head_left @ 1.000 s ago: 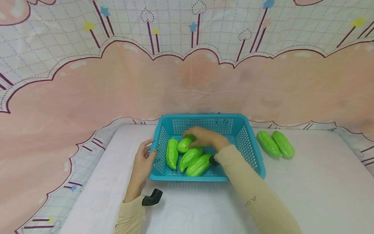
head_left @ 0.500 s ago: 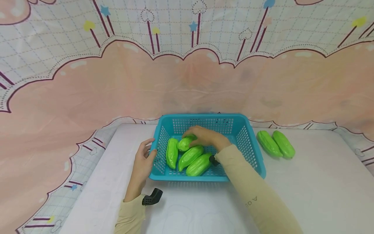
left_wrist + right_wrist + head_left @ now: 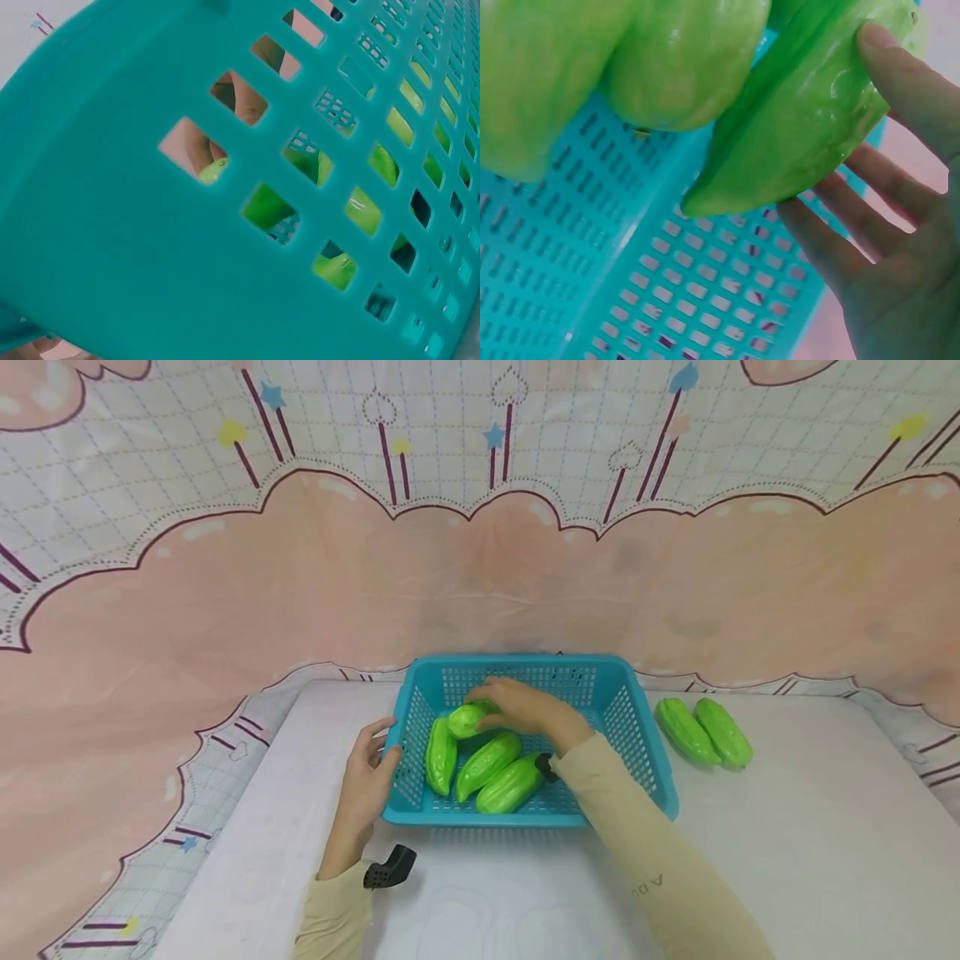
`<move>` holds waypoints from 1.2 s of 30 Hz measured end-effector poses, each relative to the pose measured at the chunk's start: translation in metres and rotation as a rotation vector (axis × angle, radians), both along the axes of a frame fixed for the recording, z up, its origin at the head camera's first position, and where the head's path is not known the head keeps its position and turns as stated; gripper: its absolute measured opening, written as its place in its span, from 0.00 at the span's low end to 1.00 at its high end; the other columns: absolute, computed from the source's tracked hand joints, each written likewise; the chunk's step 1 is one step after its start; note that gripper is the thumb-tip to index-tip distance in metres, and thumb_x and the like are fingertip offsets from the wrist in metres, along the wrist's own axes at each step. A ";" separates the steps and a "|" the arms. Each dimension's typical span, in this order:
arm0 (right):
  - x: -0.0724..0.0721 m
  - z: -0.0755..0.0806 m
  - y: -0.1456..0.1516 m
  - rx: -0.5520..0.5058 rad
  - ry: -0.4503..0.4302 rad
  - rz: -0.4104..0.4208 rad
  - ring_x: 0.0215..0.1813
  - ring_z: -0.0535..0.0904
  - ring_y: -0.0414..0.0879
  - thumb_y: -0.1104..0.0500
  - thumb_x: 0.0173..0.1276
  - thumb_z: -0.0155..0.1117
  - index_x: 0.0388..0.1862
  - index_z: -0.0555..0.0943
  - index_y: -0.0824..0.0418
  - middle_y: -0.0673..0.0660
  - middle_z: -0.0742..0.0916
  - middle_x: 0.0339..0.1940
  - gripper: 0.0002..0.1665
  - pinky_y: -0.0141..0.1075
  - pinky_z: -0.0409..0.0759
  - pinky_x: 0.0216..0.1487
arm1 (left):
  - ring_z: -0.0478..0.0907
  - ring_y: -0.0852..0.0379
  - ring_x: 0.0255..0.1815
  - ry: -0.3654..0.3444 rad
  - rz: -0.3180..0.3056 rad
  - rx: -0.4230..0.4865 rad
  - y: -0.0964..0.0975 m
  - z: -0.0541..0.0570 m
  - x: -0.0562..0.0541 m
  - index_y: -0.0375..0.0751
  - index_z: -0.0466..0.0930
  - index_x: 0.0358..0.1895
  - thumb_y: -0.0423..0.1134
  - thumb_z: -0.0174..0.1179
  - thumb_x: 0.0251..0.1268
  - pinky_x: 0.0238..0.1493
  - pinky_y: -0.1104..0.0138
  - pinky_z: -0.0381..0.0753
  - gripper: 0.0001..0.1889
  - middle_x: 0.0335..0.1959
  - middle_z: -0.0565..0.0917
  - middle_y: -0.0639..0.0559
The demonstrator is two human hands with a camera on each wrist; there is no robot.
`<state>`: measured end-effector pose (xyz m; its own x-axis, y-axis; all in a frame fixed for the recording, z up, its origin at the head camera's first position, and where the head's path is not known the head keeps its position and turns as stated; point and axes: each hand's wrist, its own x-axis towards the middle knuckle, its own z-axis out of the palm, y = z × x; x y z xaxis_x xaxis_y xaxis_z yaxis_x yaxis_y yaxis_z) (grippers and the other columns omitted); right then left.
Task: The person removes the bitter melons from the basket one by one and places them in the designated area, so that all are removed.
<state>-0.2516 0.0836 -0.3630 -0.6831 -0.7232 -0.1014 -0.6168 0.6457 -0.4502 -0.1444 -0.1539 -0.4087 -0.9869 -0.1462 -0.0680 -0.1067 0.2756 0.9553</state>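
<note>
In the blue basket, my right hand grips a plump green gourd-like vegetable with a tapered end. In the right wrist view, the thumb lies on top of this vegetable and the fingers curl along its far side. Close beside it, another green vegetable lies lengthwise at the basket's left. Two more, a middle one and a front one, lie slantwise on the basket floor. My left hand holds the left rim; the perforated wall fills most of the left wrist view.
Outside the basket, two more green vegetables, one nearer the basket and one to its right, lie side by side on the white table. A patterned curtain hangs behind the table.
My right hand has shifted the gripped vegetable slightly left and toward the back of the basket, nearer the left one. The left hand stays at the rim. The head view has tilted a little.
</note>
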 end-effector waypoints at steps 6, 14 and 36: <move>0.005 0.003 -0.002 0.015 0.017 -0.005 0.69 0.71 0.55 0.51 0.72 0.62 0.69 0.72 0.62 0.60 0.77 0.66 0.31 0.48 0.67 0.71 | 0.74 0.43 0.65 -0.002 0.002 0.002 -0.001 -0.001 0.000 0.51 0.62 0.72 0.37 0.47 0.75 0.59 0.46 0.76 0.24 0.66 0.72 0.41; 0.011 0.010 0.002 0.023 0.011 -0.020 0.74 0.66 0.56 0.49 0.72 0.60 0.69 0.72 0.60 0.58 0.77 0.69 0.31 0.49 0.64 0.73 | 0.74 0.44 0.65 -0.004 -0.007 0.009 -0.001 -0.001 0.000 0.51 0.62 0.72 0.37 0.46 0.75 0.61 0.47 0.75 0.24 0.67 0.72 0.42; 0.027 0.022 0.026 0.000 0.070 -0.058 0.69 0.73 0.53 0.46 0.73 0.59 0.69 0.73 0.58 0.56 0.78 0.67 0.31 0.48 0.70 0.69 | 0.72 0.41 0.67 0.014 -0.009 0.001 0.000 0.004 0.003 0.50 0.62 0.73 0.37 0.46 0.76 0.61 0.44 0.74 0.24 0.67 0.72 0.39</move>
